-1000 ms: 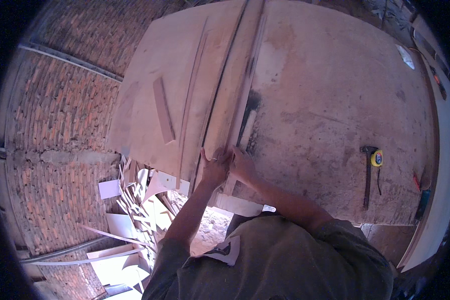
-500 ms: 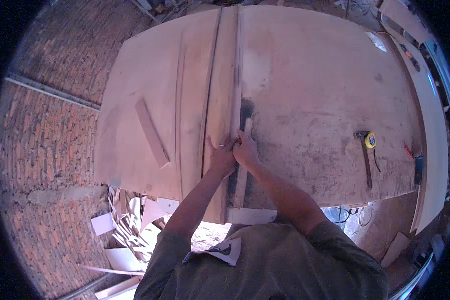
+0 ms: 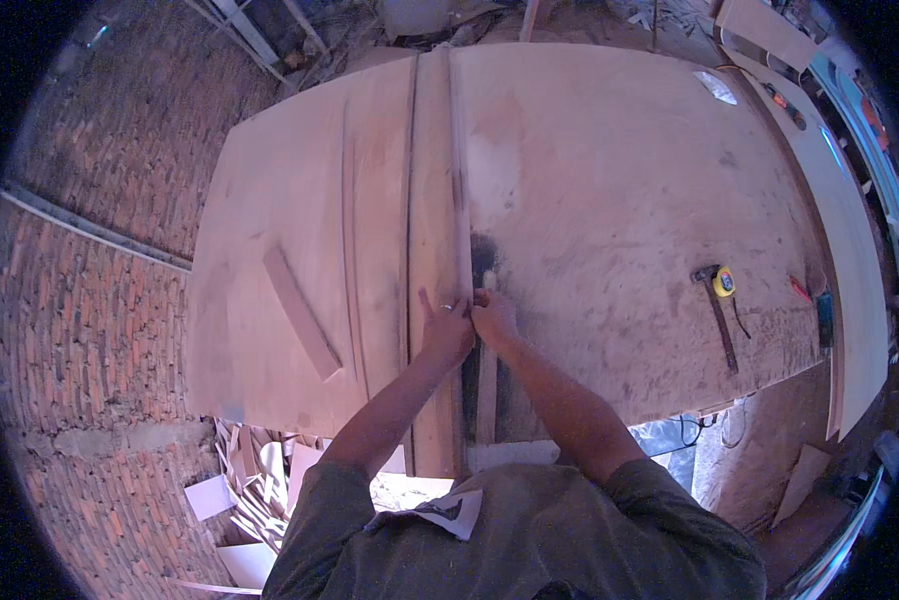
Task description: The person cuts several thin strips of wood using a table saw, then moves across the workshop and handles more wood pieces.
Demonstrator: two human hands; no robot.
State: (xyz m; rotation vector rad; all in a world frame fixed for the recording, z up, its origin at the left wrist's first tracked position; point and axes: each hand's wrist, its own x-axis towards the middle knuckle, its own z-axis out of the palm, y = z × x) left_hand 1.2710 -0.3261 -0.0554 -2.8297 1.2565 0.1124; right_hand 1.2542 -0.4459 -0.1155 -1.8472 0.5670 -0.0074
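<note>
A long wooden board [image 3: 432, 200] runs front to back across the big plywood table [image 3: 590, 200], with a thin wooden strip [image 3: 460, 180] along its right edge. My left hand [image 3: 450, 328] rests over the board, one finger stretched out on its face and the others bent toward the strip. A ring shows on one of its fingers. Beside it, my right hand [image 3: 492, 318] pinches at the strip's edge, its fingertips close to the left ones. The exact contact of the fingertips is hidden. Under my right wrist lies a short narrow batten [image 3: 487, 395] on a dark stain.
A loose wood piece [image 3: 302, 315] and a long thin strip [image 3: 353, 240] lie left of the board. At right are a hammer [image 3: 718, 325], a yellow tape measure [image 3: 723, 281] and a red-handled tool [image 3: 800, 288]. Offcuts [image 3: 260, 480] pile below, beside a brick wall [image 3: 90, 350].
The view has shifted, so the table sits slightly lower and more to the left. Both hands stay together at the strip's edge, the right fingertips slightly lower against the board.
</note>
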